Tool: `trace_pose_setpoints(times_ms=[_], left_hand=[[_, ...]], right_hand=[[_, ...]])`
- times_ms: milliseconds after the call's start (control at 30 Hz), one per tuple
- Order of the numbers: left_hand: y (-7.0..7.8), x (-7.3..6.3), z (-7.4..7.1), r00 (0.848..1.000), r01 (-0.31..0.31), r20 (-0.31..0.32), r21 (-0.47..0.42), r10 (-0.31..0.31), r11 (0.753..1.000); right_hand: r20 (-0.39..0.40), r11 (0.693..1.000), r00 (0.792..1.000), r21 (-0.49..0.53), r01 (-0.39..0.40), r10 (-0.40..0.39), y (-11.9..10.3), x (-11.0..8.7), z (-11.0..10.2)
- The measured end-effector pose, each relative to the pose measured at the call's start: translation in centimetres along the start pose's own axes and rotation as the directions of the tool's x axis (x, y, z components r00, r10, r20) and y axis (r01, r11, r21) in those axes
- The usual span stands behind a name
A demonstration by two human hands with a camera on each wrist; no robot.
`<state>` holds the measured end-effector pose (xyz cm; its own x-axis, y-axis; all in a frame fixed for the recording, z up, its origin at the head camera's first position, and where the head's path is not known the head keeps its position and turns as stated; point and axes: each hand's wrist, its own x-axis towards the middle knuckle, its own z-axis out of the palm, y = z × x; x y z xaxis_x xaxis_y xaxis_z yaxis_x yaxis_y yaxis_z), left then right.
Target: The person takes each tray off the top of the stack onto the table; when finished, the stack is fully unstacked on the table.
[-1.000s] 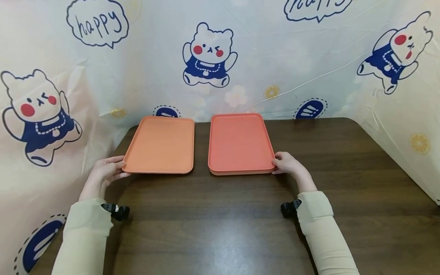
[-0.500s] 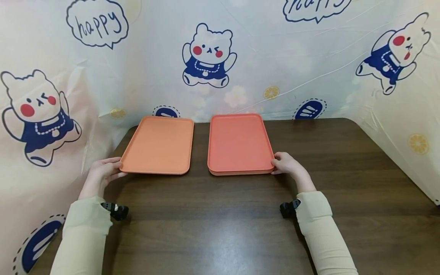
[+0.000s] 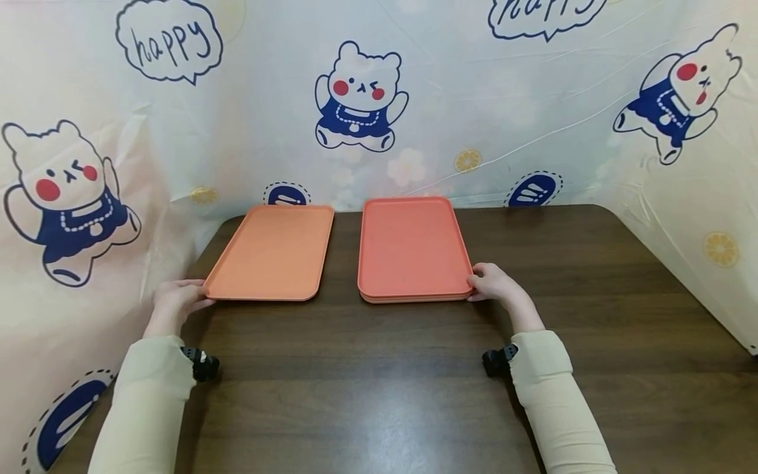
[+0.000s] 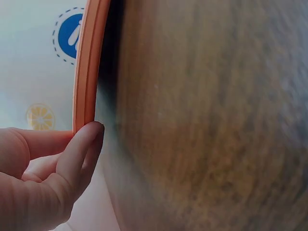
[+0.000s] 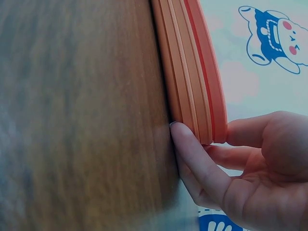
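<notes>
At the left, an orange tray [image 3: 269, 253] lies close over the table, its near-left corner pinched by my left hand [image 3: 174, 303]. The left wrist view shows thumb and fingers on either side of the rim [image 4: 86, 72]. Right of it is a stack of trays, a coral-red tray [image 3: 414, 247] on top with orange trays [image 5: 180, 77] under it. My right hand [image 3: 493, 283] grips the stack at its near-right corner. In the right wrist view its fingers [image 5: 199, 159] reach under the lowest tray, right at the tabletop, with the thumb side against the red one.
Both trays and hands are toward the back of a dark brown wooden table [image 3: 367, 388], with a narrow strip of wood between tray and stack. A pale cloth [image 3: 260, 85] printed with cartoon bears hangs behind and along both sides. A small black camera [image 3: 204, 364] sits on the left wrist.
My left hand has moved slightly left with the orange tray, whose near edge shifts left and whose far edge now appears a little lower. My right hand and the stack stay put.
</notes>
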<state>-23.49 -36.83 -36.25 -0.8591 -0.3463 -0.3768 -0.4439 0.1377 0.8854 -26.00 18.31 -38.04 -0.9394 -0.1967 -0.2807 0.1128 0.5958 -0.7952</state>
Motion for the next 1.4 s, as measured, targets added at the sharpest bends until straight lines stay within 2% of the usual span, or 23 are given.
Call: trace_pose_setpoints(times_ms=[133, 500, 700, 767, 867, 1000, 1100, 1233, 1300, 1400], left_hand=[[-0.3, 0.3, 0.0, 0.998, 0.018, -0.054, 0.008, -0.018, 1.0], [-0.5, 1.0, 0.4, 0.989, -0.018, -0.141, 0.09, 0.031, 0.996], [-0.5, 0.6, 0.5, 0.984, -0.06, -0.15, 0.214, 0.094, 0.975], [-0.5, 0.4, 0.5, 0.982, -0.071, -0.149, 0.265, 0.114, 0.962], [-0.6, 0.1, 0.6, 0.973, -0.098, -0.16, 0.36, 0.165, 0.928], [-0.8, -0.2, 0.6, 0.958, -0.143, -0.153, 0.475, 0.241, 0.868], [-0.8, -0.3, 0.7, 0.946, -0.184, -0.124, 0.553, 0.299, 0.813], [-0.6, -0.4, 0.9, 0.933, -0.192, -0.124, 0.621, 0.337, 0.76], [-0.5, -0.5, 1.1, 0.929, -0.183, -0.137, 0.639, 0.345, 0.747], [-0.4, -0.7, 1.2, 0.931, -0.164, -0.145, 0.651, 0.334, 0.741]], right_hand=[[0.002, 1.0, 1.0, 0.01, 0.002, -0.002, 0.0, 0.0, 0.0], [0.01, 1.0, 1.0, 0.008, 0.004, -0.004, 0.0, 0.0, -0.1], [0.003, 1.0, 1.0, 0.015, -0.003, 0.003, 0.0, 0.0, -0.1], [0.001, 1.0, 1.0, 0.018, -0.002, 0.002, 0.0, 0.0, -0.1], [0.001, 1.0, 1.0, 0.031, 0.001, -0.002, 0.1, -0.1, -0.1], [0.012, 0.998, 1.0, 0.059, 0.004, -0.005, 0.2, 0.0, 0.1], [0.016, 0.998, 1.0, 0.07, 0.007, -0.008, 0.2, 0.0, 0.1], [0.011, 0.998, 1.0, 0.064, 0.011, -0.012, 0.1, 0.0, 0.1], [0.01, 0.998, 1.0, 0.062, 0.007, -0.007, 0.1, 0.0, 0.0], [0.011, 0.998, 1.0, 0.061, 0.002, -0.003, 0.1, 0.0, 0.0]])
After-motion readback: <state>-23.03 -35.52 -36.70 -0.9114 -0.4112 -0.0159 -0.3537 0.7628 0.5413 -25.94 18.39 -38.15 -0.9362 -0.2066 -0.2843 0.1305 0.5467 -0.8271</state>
